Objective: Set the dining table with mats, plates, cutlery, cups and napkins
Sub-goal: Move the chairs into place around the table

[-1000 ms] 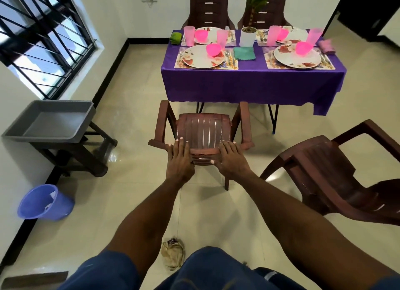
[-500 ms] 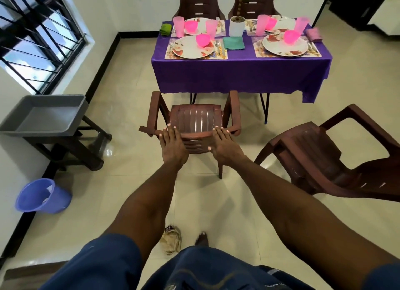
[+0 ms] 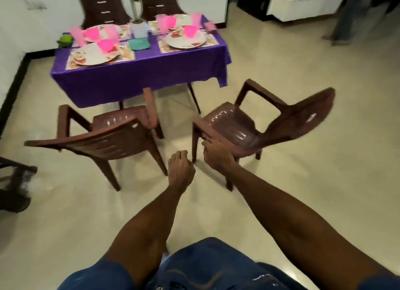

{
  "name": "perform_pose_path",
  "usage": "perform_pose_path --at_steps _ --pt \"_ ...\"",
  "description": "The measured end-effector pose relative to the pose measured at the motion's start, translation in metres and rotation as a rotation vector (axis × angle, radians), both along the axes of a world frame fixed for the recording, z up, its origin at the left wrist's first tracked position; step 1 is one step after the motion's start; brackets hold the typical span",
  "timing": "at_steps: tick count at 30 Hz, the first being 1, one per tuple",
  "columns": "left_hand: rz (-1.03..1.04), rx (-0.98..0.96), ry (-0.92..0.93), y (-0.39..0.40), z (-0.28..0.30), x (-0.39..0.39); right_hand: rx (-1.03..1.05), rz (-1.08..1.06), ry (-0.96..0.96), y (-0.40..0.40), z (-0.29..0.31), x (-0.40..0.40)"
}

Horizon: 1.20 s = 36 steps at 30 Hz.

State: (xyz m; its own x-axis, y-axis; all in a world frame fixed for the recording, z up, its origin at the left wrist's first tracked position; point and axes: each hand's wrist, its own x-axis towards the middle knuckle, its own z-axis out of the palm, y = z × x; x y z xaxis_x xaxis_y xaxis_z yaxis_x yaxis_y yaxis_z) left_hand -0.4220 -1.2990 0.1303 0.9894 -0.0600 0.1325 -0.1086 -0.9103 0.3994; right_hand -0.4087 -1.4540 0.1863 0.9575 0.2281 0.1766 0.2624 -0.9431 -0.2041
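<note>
The table under a purple cloth (image 3: 138, 82) carries floral mats, plates (image 3: 91, 57), pink bowls (image 3: 106, 45), pink cups (image 3: 76, 35) and green (image 3: 65, 40), teal (image 3: 139, 44) and pink (image 3: 211, 26) napkins. Two brown plastic chairs stand on its near side. My right hand (image 3: 216, 156) curls its fingers on the near edge of the right chair (image 3: 233, 125), which stands turned at an angle. My left hand (image 3: 180, 168) hangs loosely curled between the chairs and holds nothing. The left chair (image 3: 108, 138) stands close to the table, untouched. The picture is blurred.
A white plant pot (image 3: 139, 28) sits mid-table. Two more brown chairs (image 3: 101, 6) stand behind the table at the wall. A dark stand (image 3: 15, 181) juts in at the left edge. Another person's legs (image 3: 346, 14) and a white counter (image 3: 303, 4) are at top right.
Both hands have left the back of the left chair. My view has swung to the right. My right hand is now on the second chair and my left hand hangs free.
</note>
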Motion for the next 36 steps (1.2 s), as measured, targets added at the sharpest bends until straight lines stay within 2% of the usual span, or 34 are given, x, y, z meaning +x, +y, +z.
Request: perform_pose_path --at_steps 3,7,9,12,15,17,20,23,25,27,32,36 --pt "-0.081 -0.054 -0.014 -0.090 0.014 -0.010 0.148 -0.110 -0.078 -0.089 0.018 -0.024" --pt "-0.254 -0.073 -0.067 -0.189 0.035 -0.009 0.084 -0.238 -0.228 -0.198 0.043 -0.046" --pt "-0.309 -0.050 -0.067 -0.238 0.041 -0.004 0.081 -0.349 -0.180 -0.246 0.054 -0.055" --pt "-0.297 -0.186 -0.055 -0.298 0.049 0.006 0.144 -0.479 -0.182 -0.304 0.059 -0.061" --pt "-0.298 -0.323 -0.048 -0.353 0.062 0.019 0.089 -0.531 -0.098 -0.356 0.053 -0.048" --pt "-0.305 -0.332 -0.024 -0.380 0.068 0.031 0.040 -0.530 -0.038 -0.384 0.047 -0.033" --pt "-0.349 -0.269 0.128 -0.422 0.068 0.052 -0.025 -0.499 0.025 -0.423 0.041 -0.006" --pt "-0.358 -0.109 0.373 -0.451 0.062 0.073 -0.125 -0.402 0.082 -0.449 0.037 0.018" --pt "-0.345 0.008 0.458 -0.466 0.058 0.082 -0.186 -0.314 0.095 -0.468 0.033 0.038" --pt "-0.319 0.101 0.450 -0.472 0.055 0.088 -0.224 -0.243 0.124 -0.479 0.027 0.057" --pt "-0.256 0.171 0.417 -0.471 0.060 0.084 -0.306 -0.049 0.222 -0.486 0.013 0.094" --pt "-0.220 0.232 0.361 -0.478 0.063 0.077 -0.333 0.108 0.206 -0.498 -0.002 0.105"
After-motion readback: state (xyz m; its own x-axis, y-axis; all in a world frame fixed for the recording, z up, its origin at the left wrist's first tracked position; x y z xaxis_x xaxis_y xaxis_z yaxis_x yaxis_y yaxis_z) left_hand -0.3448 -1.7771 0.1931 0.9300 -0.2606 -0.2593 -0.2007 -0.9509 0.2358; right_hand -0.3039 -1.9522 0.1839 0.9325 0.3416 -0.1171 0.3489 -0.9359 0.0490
